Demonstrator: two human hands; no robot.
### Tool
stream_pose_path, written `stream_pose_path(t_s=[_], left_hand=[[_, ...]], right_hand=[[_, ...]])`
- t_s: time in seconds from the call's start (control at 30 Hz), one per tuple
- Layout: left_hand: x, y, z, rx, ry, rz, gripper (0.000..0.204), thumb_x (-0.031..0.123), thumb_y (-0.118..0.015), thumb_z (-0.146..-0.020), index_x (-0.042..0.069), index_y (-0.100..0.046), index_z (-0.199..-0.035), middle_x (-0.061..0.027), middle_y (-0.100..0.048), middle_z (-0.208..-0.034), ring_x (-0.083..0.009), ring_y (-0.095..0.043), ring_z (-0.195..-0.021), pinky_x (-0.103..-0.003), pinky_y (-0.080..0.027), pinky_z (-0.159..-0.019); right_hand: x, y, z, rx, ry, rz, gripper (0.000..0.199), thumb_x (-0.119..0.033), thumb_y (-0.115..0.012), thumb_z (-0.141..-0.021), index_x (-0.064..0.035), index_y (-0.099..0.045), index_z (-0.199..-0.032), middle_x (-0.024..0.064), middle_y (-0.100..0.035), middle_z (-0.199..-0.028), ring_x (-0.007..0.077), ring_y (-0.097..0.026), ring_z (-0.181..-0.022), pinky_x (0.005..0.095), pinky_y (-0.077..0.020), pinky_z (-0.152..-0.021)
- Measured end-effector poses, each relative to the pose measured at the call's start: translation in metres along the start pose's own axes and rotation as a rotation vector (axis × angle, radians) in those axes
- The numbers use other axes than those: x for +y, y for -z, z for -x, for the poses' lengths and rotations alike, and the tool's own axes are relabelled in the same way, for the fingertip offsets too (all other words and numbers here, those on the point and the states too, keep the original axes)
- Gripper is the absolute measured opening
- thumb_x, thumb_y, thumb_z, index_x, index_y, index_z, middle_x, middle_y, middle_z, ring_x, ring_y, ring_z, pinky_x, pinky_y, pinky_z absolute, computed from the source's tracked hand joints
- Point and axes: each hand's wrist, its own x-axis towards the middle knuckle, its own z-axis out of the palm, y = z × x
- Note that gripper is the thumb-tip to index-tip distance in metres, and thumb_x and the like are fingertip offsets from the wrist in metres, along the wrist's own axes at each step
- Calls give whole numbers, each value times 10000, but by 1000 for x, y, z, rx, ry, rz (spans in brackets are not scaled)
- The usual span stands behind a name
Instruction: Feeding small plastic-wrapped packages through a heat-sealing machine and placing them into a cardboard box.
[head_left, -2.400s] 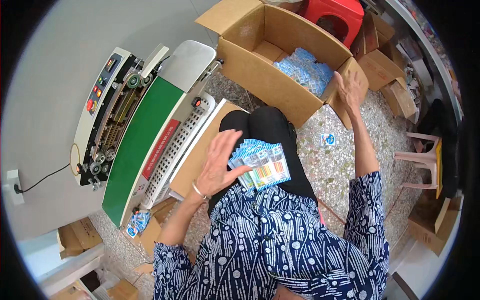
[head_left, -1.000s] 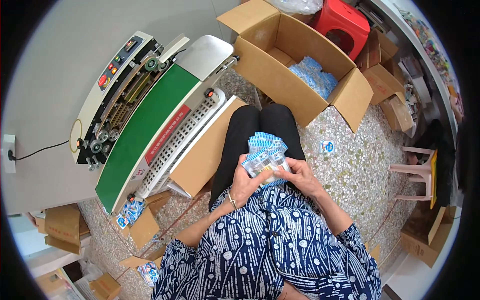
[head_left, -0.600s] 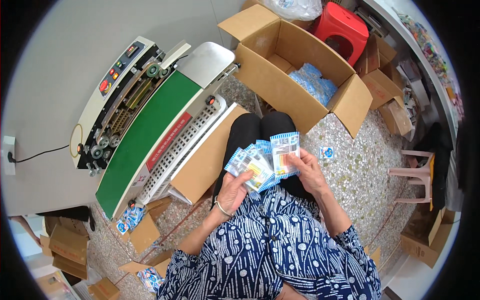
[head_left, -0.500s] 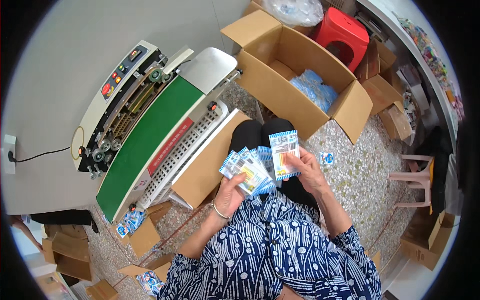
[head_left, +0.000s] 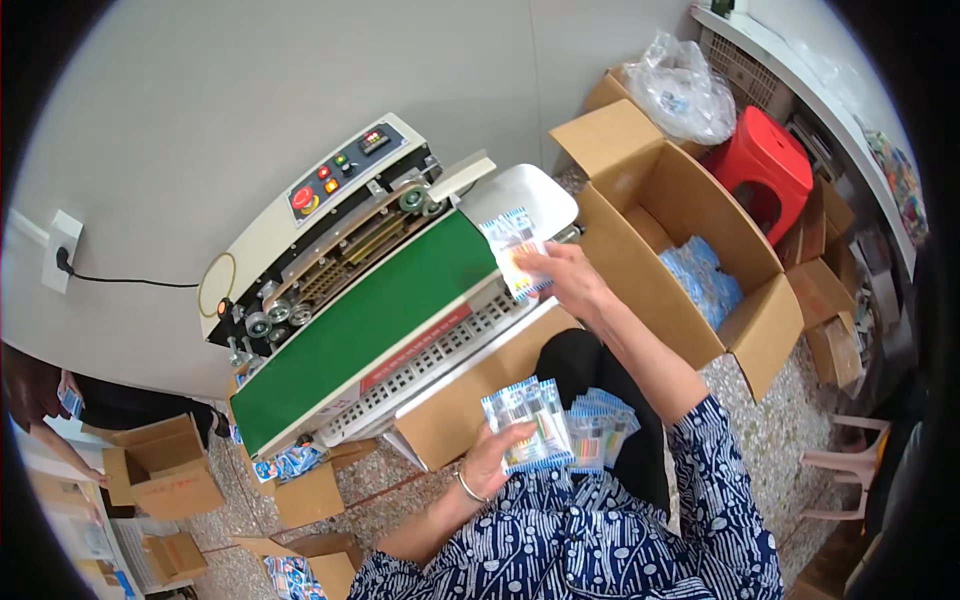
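My right hand [head_left: 575, 278] pinches one small clear packet [head_left: 513, 235] with blue striped ends and coloured sticks inside. It holds this packet by the near end of the green conveyor belt [head_left: 390, 325], over the edge; I cannot tell whether it touches. My left hand [head_left: 484, 466] keeps several like packets [head_left: 533, 430] fanned under its thumb, low in front of my lap. Further packets [head_left: 600, 428] lie on my dark trouser leg beside it. The belt belongs to a sealing machine [head_left: 320, 200] with rollers, a red button and lit switches.
An open carton [head_left: 690, 200] with blue-striped packets stands to the right, near a red stool [head_left: 765, 165]. A white plastic basket [head_left: 480, 330] sits under the belt's side. Smaller cartons [head_left: 310, 495] with packets are on the floor at lower left. Another person's arm [head_left: 65, 455] shows at the far left.
My right hand has carried one packet up and away from the fan, over to the machine. The view has swung left. Some packets now lie on my leg, apart from the left hand's fan.
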Motion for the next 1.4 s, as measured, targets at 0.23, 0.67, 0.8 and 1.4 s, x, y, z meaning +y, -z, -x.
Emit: stream_pose_path(t_s=[0.23, 0.67, 0.8, 1.4], left_hand=[[43, 21, -8, 63, -65, 104, 380, -2, -567, -806, -6, -501, -1180, -122, -609, -1067, -241, -614, -966, -384, -500, -866], [57, 45, -25, 75, -49, 166, 364, 5, -587, -816, 8, -517, -1172, -111, -614, -1071, -219, -618, -961, -363, -510, -853], [57, 40, -23, 70, -42, 178, 365, 5, -589, -815, 6, -516, -1173, -111, -614, -1073, -219, -617, -964, -363, -509, -852], [137, 42, -95, 164, -436, 105, 387, -16, -562, -801, -23, -473, -1178, -126, -584, -1100, -235, -590, -1005, -378, -489, -897]], right_hand=[[-11, -25, -134, 125, -33, 20, 211, -157, -676, -794, -18, -640, -949, 63, -653, -797, 109, -591, -607, 202, -453, -470], [-13, -56, -175, 35, -86, 98, 270, -164, -708, -772, 5, -633, -969, 66, -646, -793, 94, -577, -582, 178, -453, -444], [-13, -60, -178, -26, -103, 122, 276, -172, -713, -769, 9, -633, -961, 69, -646, -781, 95, -573, -579, 192, -447, -439], [-8, -59, -165, -43, 255, 523, 413, -410, -652, -800, -14, -566, -716, 40, -554, -660, 99, -529, -572, 227, -456, -503]])
